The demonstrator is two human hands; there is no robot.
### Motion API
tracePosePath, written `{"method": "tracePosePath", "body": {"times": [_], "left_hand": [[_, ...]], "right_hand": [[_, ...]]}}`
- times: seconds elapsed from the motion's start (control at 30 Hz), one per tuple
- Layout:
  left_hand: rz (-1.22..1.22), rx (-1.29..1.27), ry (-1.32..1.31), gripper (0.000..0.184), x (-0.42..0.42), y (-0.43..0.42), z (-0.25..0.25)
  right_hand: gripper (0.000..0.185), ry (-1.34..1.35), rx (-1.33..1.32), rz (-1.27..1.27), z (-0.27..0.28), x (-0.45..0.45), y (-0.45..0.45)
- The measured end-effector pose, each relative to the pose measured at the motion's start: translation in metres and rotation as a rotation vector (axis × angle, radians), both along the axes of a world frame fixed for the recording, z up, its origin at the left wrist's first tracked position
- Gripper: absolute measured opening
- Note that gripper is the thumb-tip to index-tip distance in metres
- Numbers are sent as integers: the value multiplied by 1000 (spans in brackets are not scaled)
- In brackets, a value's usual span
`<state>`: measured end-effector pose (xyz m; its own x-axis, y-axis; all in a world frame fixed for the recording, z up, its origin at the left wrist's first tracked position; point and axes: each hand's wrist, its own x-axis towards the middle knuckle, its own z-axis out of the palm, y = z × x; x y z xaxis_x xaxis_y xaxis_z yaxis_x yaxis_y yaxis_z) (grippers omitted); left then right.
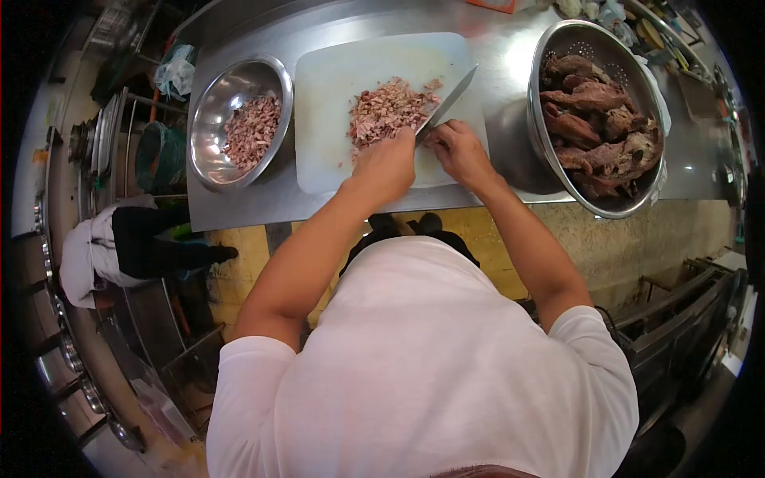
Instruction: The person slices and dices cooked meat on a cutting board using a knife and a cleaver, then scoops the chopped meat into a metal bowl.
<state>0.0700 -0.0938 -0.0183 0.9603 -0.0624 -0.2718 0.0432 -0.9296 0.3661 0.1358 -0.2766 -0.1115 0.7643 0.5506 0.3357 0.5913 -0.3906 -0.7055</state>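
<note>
My left hand (386, 167) is closed round the handle end of a kitchen knife (454, 95), whose blade slants up and to the right over the white cutting board (323, 88). Just right of the blade, my right hand (460, 153) has its fingers curled together close to the steel. What those fingers hold, if anything, is hidden. A heap of chopped meat (388, 110) lies on the board beyond my left hand, with small bits scattered around it.
Left of the board, a steel bowl (203, 131) contains more chopped meat (253, 131). On the right, a steel colander (550, 171) holds large dark pieces of meat (598, 119). All stand on a steel table (510, 80). Another person (119, 243) is at the left.
</note>
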Motion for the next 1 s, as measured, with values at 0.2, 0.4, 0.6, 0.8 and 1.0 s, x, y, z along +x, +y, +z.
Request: {"method": "tracePosePath", "body": {"times": [0.2,0.4,0.6,0.8,1.0], "left_hand": [[-22,6,82,18,-9,1,34],[-9,-30,25,19,15,-7,3],[-36,34,108,18,-2,-12,17],[-55,-22,13,20,14,-7,21],[-8,19,75,17,10,-14,5]], "right_hand": [[10,-12,27,-41,-3,-2,-1],[13,5,-27,-7,-2,-2,-8],[13,-26,28,-8,-5,1,-10],[11,-30,33,31,1,3,-7],[13,-37,26,-13,-4,0,-10]]}}
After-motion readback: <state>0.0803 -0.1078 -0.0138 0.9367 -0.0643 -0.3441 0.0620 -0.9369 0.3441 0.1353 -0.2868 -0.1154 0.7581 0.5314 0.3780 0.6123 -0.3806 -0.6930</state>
